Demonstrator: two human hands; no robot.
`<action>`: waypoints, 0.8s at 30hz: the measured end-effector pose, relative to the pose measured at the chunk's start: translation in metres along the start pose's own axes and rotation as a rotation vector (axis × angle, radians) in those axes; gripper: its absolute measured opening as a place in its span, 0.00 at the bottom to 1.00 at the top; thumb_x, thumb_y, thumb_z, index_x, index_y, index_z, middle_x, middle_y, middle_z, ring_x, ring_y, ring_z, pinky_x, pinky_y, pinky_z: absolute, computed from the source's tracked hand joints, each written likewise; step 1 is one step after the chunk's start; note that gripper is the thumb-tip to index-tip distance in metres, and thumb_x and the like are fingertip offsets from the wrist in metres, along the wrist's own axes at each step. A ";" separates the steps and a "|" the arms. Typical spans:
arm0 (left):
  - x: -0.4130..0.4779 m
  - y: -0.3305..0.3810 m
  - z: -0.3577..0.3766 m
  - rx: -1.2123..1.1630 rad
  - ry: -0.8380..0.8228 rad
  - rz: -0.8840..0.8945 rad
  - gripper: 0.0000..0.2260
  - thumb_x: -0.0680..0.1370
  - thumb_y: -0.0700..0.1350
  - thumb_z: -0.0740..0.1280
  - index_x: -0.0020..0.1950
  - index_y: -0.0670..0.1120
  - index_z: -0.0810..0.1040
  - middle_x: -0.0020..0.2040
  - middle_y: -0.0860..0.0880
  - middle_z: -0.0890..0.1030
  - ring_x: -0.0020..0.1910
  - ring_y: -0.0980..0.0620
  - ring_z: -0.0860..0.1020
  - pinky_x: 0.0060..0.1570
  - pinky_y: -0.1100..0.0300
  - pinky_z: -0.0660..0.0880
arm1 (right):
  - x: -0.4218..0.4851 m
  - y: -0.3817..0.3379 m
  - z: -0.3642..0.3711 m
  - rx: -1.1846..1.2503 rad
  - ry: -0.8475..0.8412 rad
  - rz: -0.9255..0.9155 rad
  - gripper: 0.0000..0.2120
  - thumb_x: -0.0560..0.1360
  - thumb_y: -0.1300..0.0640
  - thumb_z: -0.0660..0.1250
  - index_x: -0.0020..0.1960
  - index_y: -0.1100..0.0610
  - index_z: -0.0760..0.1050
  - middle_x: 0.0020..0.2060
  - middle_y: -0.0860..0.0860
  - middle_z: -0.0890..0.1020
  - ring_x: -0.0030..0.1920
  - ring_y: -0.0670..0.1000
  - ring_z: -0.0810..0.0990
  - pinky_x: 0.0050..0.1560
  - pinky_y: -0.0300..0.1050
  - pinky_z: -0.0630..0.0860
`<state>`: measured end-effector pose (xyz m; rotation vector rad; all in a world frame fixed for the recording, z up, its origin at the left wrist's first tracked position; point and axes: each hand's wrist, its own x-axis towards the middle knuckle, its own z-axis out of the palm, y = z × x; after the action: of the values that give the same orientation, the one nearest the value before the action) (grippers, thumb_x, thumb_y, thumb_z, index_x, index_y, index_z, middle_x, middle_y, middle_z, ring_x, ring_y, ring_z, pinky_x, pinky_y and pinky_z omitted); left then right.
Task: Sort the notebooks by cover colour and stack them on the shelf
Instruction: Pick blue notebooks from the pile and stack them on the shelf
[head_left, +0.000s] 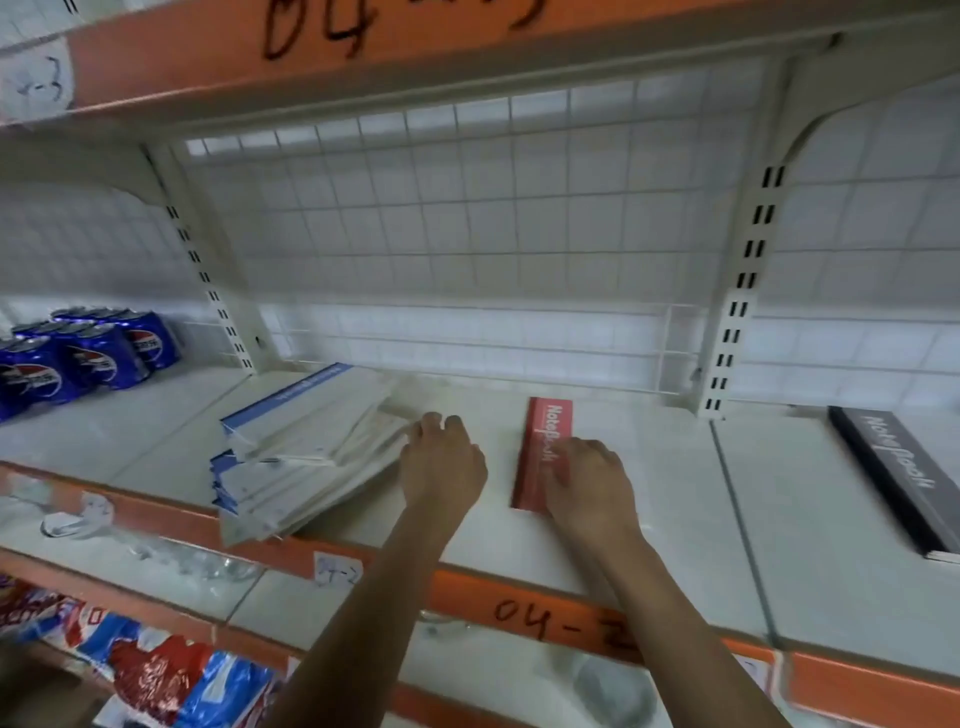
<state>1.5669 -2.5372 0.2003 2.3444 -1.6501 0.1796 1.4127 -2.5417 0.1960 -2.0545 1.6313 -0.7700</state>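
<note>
Orange-edged shelf (670, 467), white wire-grid back panel (467, 234), slotted cream uprights (743, 291)

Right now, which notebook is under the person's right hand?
The red notebook, lying alone mid-shelf beneath the right hand. The blue-edged pile sits by the left hand; the black notebook lies far right, untouched.

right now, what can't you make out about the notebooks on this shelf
Head view:
- Blue-edged notebook pile: blurred, copies uncountable.
- Red notebook: right hand covers much of its near half.
- Black notebook: cut off by the right edge.
- Left hand: blur hides whether its fingers grip the pile.
</note>
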 end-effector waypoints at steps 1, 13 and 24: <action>0.008 -0.016 -0.002 0.009 0.005 -0.023 0.17 0.79 0.48 0.57 0.66 0.41 0.68 0.67 0.41 0.68 0.66 0.44 0.67 0.62 0.53 0.68 | 0.001 -0.010 0.008 0.002 -0.007 -0.002 0.14 0.76 0.56 0.61 0.60 0.57 0.75 0.56 0.56 0.77 0.57 0.57 0.74 0.54 0.45 0.71; 0.058 -0.147 0.002 0.027 -0.142 -0.339 0.34 0.80 0.60 0.52 0.78 0.41 0.48 0.76 0.34 0.53 0.75 0.36 0.52 0.72 0.38 0.47 | 0.006 -0.090 0.077 0.167 0.002 -0.063 0.17 0.75 0.59 0.63 0.64 0.54 0.74 0.61 0.51 0.76 0.62 0.50 0.73 0.61 0.37 0.66; 0.024 -0.111 -0.011 0.337 -0.046 -0.095 0.11 0.79 0.42 0.61 0.60 0.42 0.71 0.56 0.43 0.75 0.55 0.45 0.76 0.52 0.55 0.72 | 0.021 -0.115 0.097 0.817 -0.174 0.294 0.09 0.78 0.53 0.60 0.49 0.55 0.77 0.48 0.54 0.82 0.50 0.56 0.82 0.57 0.54 0.78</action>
<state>1.6793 -2.5207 0.2002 2.6843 -1.6317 0.4178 1.5645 -2.5374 0.1971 -1.2367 1.1930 -0.9173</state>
